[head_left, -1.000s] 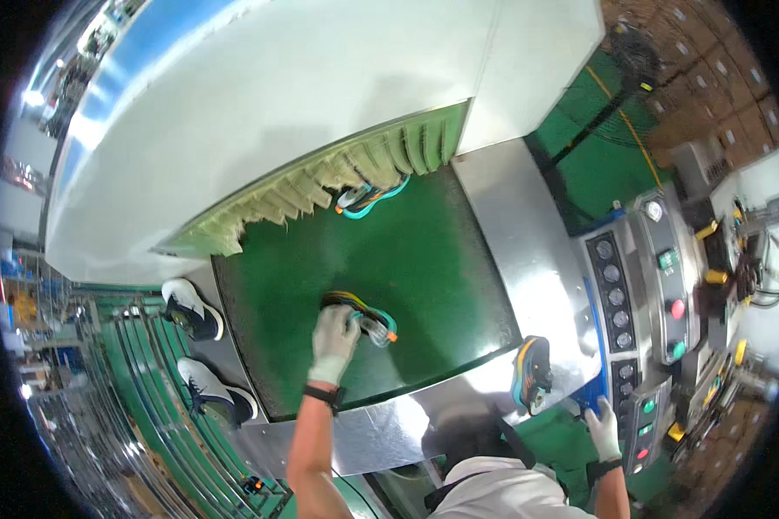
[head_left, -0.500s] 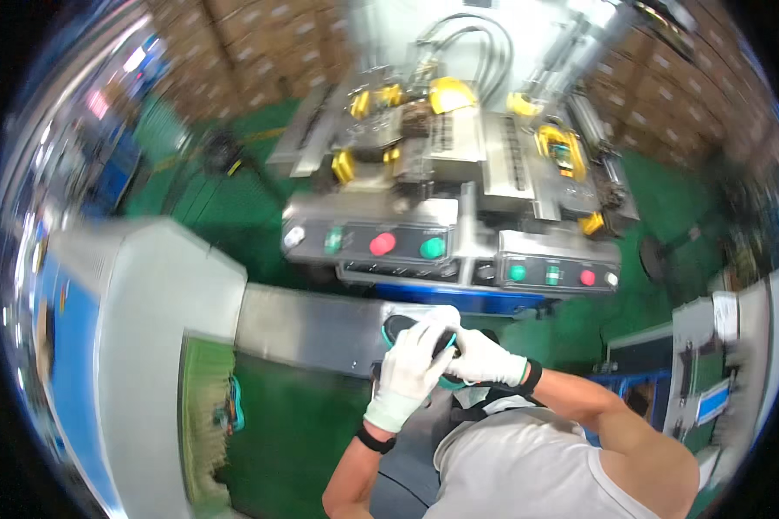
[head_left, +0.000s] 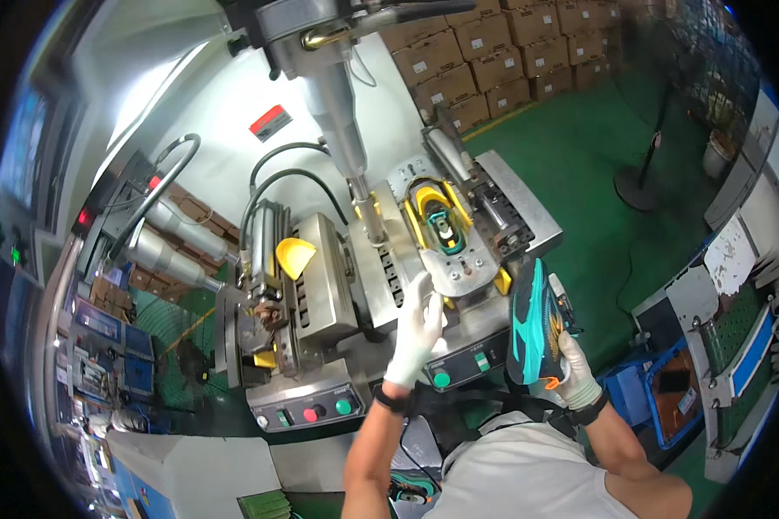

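My right hand (head_left: 576,374), in a white glove, is closed on a dark sports shoe (head_left: 535,333) with a teal sole. It holds the shoe toe up, sole turned to the left, right of the press machine. My left hand (head_left: 417,333), also gloved, reaches up with fingers stretched out and nothing visible in it. Its fingertips are beside the metal plate of the right-hand station (head_left: 460,275); whether they touch it, I cannot tell. In that station a teal and black shoe (head_left: 444,229) sits between yellow pads (head_left: 426,203).
A left station with a yellow curved pad (head_left: 294,258) stands beside a metal block. Button panels (head_left: 307,413) run along the machine's front. Another shoe (head_left: 411,486) lies low near my left forearm. Blue crates (head_left: 675,394) are at right, stacked cartons (head_left: 502,65) behind, a stand fan (head_left: 640,182) far right.
My view has swung toward the right station. My hands, together at a shoe before, have parted: the left has moved up to the machine, the right holds a shoe out to the right.
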Demonstrator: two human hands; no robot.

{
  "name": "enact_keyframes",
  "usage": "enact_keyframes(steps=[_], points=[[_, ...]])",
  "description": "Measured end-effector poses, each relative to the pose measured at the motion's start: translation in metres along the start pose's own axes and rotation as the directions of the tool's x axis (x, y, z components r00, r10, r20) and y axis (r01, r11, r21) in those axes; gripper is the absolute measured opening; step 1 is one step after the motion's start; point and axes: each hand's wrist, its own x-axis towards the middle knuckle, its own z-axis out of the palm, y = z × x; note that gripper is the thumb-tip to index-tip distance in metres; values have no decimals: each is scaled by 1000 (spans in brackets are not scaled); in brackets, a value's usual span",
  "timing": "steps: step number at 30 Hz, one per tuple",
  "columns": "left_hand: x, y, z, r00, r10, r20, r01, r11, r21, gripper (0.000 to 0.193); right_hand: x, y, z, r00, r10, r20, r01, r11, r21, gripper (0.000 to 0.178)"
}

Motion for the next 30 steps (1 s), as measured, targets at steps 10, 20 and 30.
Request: enact_keyframes(steps=[10,20,30], points=[[234,-192,74,900,-408,-151,431,788,439,70,-34,-44,-19,925,-278,-259,223,949,-222,67],[263,-233,56,926,-360,-114,378,877,298,65,5,-40,-8,908,-230,-350,61,899,-434,45],[73,-51,-40,918,-390,-74,385,920,-80,51,150,-59,116,988,-109,-113,-17,639,-769,18]])
